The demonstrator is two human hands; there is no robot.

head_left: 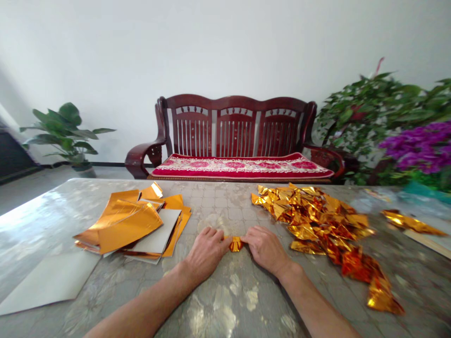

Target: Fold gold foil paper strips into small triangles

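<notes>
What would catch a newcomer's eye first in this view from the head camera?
The shiny gold foil stands out first: a big heap of folded pieces lies on the table right of the hands, and a stack of flat orange-gold sheets lies to their left. Between them, the left hand and right hand pinch a small folded foil piece. Beyond the table, a dark red wooden bench stands against the wall.

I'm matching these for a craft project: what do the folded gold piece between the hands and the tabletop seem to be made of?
The folded gold piece looks like thin metallic foil paper: glossy, with bright glare and sharp creases. The tabletop looks polished, perhaps stone or marble-patterned laminate, with grey mottling and reflections; the look leaves that open.
</notes>
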